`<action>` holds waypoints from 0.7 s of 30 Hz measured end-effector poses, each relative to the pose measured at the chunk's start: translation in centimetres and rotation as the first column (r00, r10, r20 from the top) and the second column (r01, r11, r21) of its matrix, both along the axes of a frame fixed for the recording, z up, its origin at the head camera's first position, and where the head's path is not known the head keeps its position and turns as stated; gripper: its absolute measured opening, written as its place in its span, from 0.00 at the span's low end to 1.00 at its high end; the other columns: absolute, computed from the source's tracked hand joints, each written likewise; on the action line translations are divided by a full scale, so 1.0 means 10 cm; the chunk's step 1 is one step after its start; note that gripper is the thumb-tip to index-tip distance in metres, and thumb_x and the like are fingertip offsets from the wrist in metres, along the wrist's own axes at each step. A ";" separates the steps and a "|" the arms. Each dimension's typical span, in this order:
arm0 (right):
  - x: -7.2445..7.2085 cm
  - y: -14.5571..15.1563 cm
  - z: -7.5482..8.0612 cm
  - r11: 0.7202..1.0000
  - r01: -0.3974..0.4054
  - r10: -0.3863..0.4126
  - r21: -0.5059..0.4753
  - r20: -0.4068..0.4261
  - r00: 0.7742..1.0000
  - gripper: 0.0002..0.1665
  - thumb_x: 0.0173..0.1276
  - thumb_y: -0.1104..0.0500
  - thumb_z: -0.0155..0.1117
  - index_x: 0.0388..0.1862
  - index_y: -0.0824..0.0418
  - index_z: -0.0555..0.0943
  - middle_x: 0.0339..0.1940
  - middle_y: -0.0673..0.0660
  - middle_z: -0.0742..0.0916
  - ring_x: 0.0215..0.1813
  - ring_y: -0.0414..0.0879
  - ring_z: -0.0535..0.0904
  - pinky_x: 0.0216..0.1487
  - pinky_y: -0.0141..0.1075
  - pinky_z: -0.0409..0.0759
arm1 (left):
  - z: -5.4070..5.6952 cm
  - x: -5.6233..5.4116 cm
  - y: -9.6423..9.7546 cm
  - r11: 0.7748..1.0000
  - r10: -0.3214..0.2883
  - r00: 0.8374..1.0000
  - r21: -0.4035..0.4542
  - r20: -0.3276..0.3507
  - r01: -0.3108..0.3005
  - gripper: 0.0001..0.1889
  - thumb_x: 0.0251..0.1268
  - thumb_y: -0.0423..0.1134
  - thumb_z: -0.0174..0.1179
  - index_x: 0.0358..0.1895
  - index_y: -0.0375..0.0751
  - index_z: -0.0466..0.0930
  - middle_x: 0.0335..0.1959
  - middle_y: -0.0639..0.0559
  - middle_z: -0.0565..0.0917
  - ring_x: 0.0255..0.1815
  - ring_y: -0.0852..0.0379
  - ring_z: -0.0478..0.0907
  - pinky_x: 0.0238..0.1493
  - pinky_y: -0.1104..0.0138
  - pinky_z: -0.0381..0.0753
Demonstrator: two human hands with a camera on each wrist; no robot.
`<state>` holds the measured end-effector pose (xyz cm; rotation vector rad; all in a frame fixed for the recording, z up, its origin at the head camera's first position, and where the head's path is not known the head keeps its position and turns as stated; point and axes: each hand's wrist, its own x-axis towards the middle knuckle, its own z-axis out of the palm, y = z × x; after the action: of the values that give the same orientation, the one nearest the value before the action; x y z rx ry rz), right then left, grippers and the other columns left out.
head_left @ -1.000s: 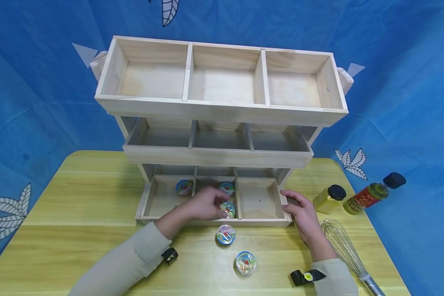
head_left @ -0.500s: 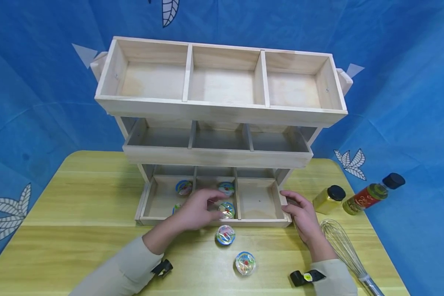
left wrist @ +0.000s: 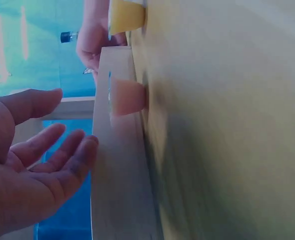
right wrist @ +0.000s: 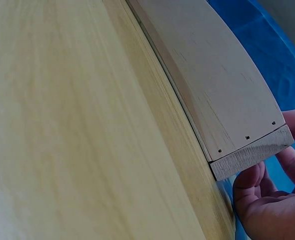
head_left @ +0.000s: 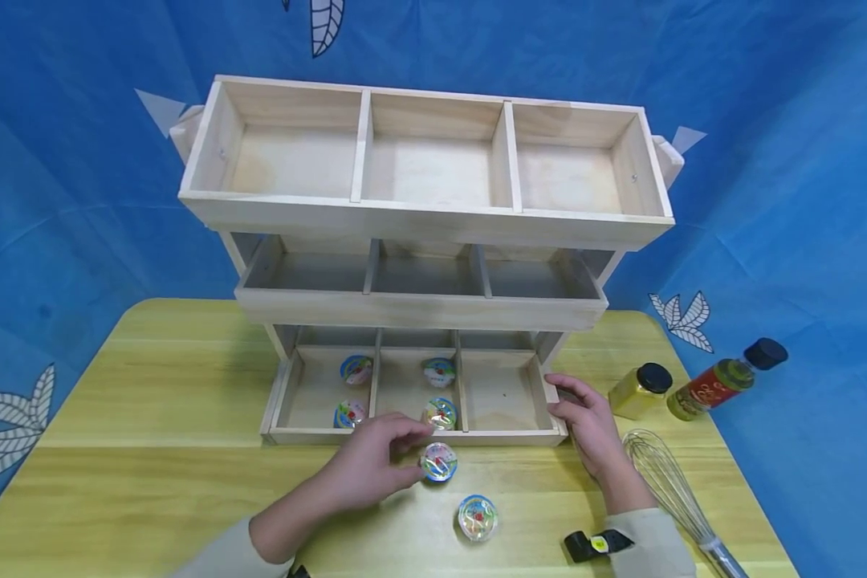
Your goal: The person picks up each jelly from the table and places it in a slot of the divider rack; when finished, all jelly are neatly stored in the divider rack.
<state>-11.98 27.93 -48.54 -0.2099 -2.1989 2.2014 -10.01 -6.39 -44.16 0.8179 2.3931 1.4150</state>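
My left hand [head_left: 368,461] is held out with fingers spread and thumb apart, beside a small jelly cup [head_left: 439,463] on the table. In the left wrist view that cup is the pink one [left wrist: 127,96], past the fingertips. A second jelly cup [head_left: 477,518], yellow-orange from the side, stands nearer the front. In the rack's bottom tier lie two jelly cups on the left [head_left: 356,369] and two in the middle compartment [head_left: 441,413]. My right hand [head_left: 588,425] grips the right end of the three-tier wooden rack [head_left: 419,439], fingers bent at its end board [right wrist: 250,152].
The upper tiers [head_left: 426,217] overhang the back of the bottom one. To the right stand a yellow jar with a black lid [head_left: 641,389] and a red-labelled bottle [head_left: 715,389]. A wire whisk [head_left: 668,486] lies beside the right forearm. Blue cloth [head_left: 780,201] hangs behind.
My left hand has drawn back from the middle compartment toward the front, leaving a jelly cup there, and now is beside the nearer cup on the table. The right hand stays put.
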 end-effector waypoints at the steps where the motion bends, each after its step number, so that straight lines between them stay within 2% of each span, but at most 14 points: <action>1: 0.00 0.00 0.00 1.000 0.001 -0.001 0.000 -0.001 1.000 0.27 0.63 0.76 0.56 0.63 0.78 0.71 0.62 0.67 0.74 0.56 0.44 0.75 0.51 0.31 0.79 | 0.00 0.02 0.00 1.000 0.007 1.000 -0.024 -0.002 -0.007 0.24 0.50 0.28 0.74 0.54 0.33 0.82 0.45 0.48 0.82 0.43 0.49 0.79 0.47 0.63 0.82; 5: 0.00 -0.01 0.01 1.000 -0.001 0.001 0.001 -0.003 1.000 0.28 0.62 0.77 0.56 0.63 0.79 0.70 0.62 0.67 0.74 0.56 0.44 0.75 0.51 0.31 0.79 | -0.02 0.06 0.01 0.995 0.021 1.000 -0.099 -0.020 -0.023 0.25 0.48 0.30 0.75 0.54 0.35 0.83 0.46 0.48 0.84 0.41 0.50 0.79 0.44 0.61 0.82; 12: 0.01 -0.01 -0.01 1.000 0.007 -0.007 -0.017 0.005 1.000 0.28 0.61 0.78 0.56 0.63 0.79 0.71 0.63 0.68 0.73 0.55 0.44 0.75 0.51 0.31 0.79 | -0.12 0.13 0.06 0.993 0.010 0.995 -0.114 -0.097 -0.021 0.24 0.48 0.30 0.76 0.53 0.36 0.84 0.51 0.48 0.85 0.53 0.52 0.80 0.57 0.58 0.79; 14: 0.02 -0.01 -0.01 1.000 0.007 -0.007 -0.018 0.004 1.000 0.28 0.62 0.77 0.56 0.63 0.79 0.70 0.63 0.68 0.73 0.56 0.44 0.75 0.52 0.31 0.79 | -0.15 0.15 0.07 0.995 0.003 0.996 -0.103 -0.094 -0.013 0.24 0.48 0.30 0.75 0.53 0.37 0.84 0.51 0.50 0.85 0.51 0.55 0.80 0.55 0.60 0.80; 21: 0.01 -0.01 0.01 1.000 0.003 -0.003 -0.010 0.008 1.000 0.29 0.63 0.77 0.56 0.64 0.80 0.69 0.64 0.68 0.72 0.59 0.44 0.73 0.54 0.29 0.77 | -0.21 0.19 0.06 0.999 -0.007 1.000 -0.054 -0.018 0.006 0.22 0.49 0.29 0.75 0.51 0.37 0.83 0.43 0.56 0.82 0.39 0.59 0.79 0.40 0.67 0.82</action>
<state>-11.91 27.78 -48.48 -0.2225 -2.1914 2.2144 -8.08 -5.78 -46.24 0.8275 2.4283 1.3399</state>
